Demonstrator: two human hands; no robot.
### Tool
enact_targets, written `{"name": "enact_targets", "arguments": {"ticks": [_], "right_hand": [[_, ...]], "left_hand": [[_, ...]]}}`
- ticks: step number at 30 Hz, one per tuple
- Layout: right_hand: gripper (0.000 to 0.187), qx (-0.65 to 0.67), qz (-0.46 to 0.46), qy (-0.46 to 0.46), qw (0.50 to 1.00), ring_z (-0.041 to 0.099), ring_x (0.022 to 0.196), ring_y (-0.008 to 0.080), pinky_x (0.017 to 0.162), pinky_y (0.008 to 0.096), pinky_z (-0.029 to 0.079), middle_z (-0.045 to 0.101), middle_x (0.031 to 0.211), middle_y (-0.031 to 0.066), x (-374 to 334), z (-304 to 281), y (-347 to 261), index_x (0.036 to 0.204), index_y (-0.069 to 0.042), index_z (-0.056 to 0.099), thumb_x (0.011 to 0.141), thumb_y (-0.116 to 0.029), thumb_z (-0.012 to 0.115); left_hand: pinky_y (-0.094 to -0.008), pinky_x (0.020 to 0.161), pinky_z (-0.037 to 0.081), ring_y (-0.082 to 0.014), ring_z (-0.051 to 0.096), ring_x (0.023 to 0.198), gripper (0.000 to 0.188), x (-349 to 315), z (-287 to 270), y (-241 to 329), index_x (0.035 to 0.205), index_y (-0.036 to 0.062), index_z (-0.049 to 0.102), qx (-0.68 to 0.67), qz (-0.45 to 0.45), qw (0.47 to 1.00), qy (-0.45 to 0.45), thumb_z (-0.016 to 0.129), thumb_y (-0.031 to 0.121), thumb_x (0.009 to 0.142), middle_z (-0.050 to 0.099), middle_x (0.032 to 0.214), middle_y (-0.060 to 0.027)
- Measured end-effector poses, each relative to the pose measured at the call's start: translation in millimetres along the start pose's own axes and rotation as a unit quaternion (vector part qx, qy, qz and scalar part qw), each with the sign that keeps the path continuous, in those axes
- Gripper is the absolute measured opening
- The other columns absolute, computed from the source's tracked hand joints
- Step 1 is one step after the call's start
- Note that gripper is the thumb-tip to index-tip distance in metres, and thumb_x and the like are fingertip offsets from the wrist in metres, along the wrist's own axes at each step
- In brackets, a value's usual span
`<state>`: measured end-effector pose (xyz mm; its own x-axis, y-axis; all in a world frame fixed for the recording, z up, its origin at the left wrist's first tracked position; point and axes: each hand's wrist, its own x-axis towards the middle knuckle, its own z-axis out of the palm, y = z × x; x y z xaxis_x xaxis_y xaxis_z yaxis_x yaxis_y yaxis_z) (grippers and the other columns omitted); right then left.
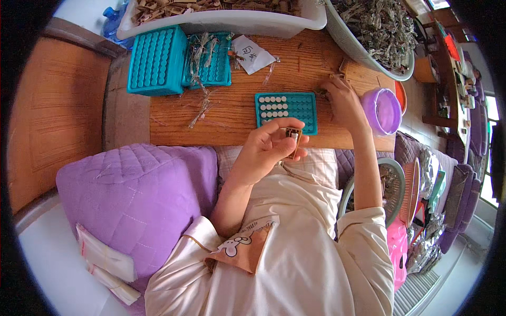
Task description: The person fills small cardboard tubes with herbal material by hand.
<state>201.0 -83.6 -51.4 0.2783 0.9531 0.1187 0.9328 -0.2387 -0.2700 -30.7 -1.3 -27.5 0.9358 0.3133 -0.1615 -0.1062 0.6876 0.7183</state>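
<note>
Just in front of my chest, my left hand grips a small brown rectangular holder between thumb and fingers. A pale cylinder shows inside that holder. Right beyond the hand lies a teal tray with round slots, its left part filled with rows of white round pieces. My right hand is over the wooden table to the right of the tray, its fingers curled down and together. Something small and dark shows at those fingertips, too small to name. A small brown piece lies just beyond them.
A stack of teal trays stands far left, beside another tray under tangled wires. Behind are a white bin of brown pieces and a tub of wire bundles. A purple container sits at the right edge.
</note>
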Motion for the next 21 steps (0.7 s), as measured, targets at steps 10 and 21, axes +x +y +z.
{"name": "enact_targets", "arguments": {"ticks": [10, 21], "right_hand": [[0.017, 0.094, 0.147, 0.027, 0.984, 0.052, 0.08, 0.0306, 0.068, 0.0363, 0.042, 0.053, 0.086, 0.0142, -5, -15, -16, 0.085, -0.002, 0.051, 0.069, -0.002, 0.055], [0.045, 0.446, 0.124, 0.074, 0.883, 0.044, 0.08, 0.0125, 0.071, 0.0186, 0.037, 0.046, 0.088, 0.0062, -25, -40, -127, 0.11, -0.006, 0.051, 0.066, 0.008, 0.056]], "left_hand": [[-0.0303, 0.076, 0.046, -0.0219, 0.055, 0.09, 0.031, 2, 2, -3, 0.112, 0.0013, 0.042, -0.086, 0.094, 0.985, 0.118, 0.043, 0.017, 0.085, 0.053, 0.1, -0.0135], [-0.0283, 0.083, 0.04, -0.0175, 0.05, 0.095, 0.035, -2, 5, -1, 0.113, -0.0009, 0.043, -0.04, 0.213, 0.966, 0.143, 0.05, 0.013, 0.082, 0.053, 0.101, -0.0118]]}}
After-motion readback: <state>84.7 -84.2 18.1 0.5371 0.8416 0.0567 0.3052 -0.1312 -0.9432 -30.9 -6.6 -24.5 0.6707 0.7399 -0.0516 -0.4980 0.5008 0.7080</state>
